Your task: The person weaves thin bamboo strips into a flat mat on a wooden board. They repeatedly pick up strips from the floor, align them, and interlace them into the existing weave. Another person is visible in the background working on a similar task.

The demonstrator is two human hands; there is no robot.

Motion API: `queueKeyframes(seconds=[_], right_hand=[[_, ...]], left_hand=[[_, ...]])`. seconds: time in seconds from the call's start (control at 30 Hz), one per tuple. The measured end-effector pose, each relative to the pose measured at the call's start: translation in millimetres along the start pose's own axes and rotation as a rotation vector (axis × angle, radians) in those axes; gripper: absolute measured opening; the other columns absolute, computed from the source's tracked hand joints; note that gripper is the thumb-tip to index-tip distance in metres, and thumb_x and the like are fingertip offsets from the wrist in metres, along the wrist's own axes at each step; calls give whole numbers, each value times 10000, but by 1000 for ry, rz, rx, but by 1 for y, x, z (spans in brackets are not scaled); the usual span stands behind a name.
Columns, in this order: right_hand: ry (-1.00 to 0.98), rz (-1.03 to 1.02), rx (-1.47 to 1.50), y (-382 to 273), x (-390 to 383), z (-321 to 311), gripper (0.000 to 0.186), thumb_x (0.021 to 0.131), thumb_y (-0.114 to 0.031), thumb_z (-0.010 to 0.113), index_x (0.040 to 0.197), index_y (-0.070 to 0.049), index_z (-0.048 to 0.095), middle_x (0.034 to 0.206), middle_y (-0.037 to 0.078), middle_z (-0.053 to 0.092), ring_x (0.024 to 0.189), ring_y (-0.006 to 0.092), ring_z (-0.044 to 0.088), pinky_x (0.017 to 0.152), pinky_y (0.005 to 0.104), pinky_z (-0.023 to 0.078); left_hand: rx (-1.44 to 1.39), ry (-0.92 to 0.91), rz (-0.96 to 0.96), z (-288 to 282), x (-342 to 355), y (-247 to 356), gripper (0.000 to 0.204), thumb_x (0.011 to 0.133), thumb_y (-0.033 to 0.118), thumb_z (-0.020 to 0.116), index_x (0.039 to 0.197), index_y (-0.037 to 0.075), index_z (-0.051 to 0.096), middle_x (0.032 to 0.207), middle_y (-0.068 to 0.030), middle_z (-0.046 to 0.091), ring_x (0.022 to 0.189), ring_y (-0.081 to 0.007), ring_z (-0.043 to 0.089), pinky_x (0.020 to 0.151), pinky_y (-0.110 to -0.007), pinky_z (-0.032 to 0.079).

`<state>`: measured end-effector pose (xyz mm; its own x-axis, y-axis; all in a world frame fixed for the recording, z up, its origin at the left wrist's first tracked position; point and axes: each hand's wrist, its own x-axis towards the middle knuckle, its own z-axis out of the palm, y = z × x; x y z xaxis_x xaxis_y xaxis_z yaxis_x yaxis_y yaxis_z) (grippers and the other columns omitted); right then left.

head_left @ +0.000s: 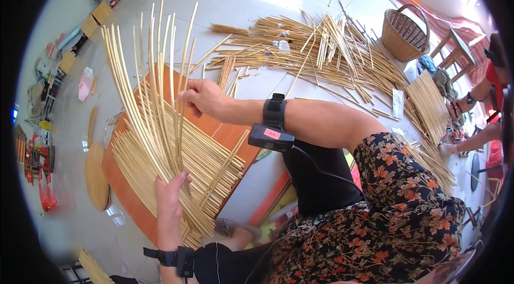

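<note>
My left hand (169,196) is closed around the lower part of a loose bundle of pale reed stalks (160,142), whose far ends fan out upward. Higher up and to the right, my right hand (204,97) pinches with bent fingers at one stalk on the bundle's right side. Below both hands, a half-woven mat of reed stalks (214,162) lies over an orange-brown board (130,183). Part of the mat is hidden behind the bundle and my left hand.
A large heap of loose stalks (300,59) spreads over the tiled floor beyond the board. Back right stand a wicker basket (399,37) and a wooden stool (455,51). Another person's hand (455,108) is by a woven panel (428,99). An oval brown board (96,177) lies left.
</note>
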<state>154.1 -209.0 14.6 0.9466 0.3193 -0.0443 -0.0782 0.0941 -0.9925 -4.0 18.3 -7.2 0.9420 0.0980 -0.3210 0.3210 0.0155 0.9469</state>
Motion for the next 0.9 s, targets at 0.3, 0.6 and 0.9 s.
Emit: queueKeyframes(seconds=[0.3, 0.6, 0.9], right_hand=[[493, -189, 46, 8, 39, -92, 263, 976, -182, 489, 803, -1, 569, 617, 99, 536, 497, 190, 568, 462, 348, 505], [483, 33, 421, 27, 26, -108, 171, 1035, -138, 500, 1005, 29, 516, 891, 119, 580, 794, 243, 690, 713, 349, 645], [217, 228, 334, 42, 31, -58, 140, 1013, -63, 511, 1027, 73, 540, 1037, 201, 658, 945, 305, 709, 853, 397, 630]], left_hand=[[172, 95, 63, -45, 2, -2, 270, 845, -15, 672, 1109, -4, 616, 911, -55, 664, 755, -145, 635, 694, -284, 530], [-159, 357, 177, -94, -6, 14, 247, 851, 17, 714, 1089, -5, 651, 913, -80, 698, 786, -158, 663, 694, -283, 537], [-260, 388, 276, -100, -19, 38, 249, 884, 10, 703, 1125, 9, 642, 962, -70, 701, 804, -132, 661, 685, -265, 548]])
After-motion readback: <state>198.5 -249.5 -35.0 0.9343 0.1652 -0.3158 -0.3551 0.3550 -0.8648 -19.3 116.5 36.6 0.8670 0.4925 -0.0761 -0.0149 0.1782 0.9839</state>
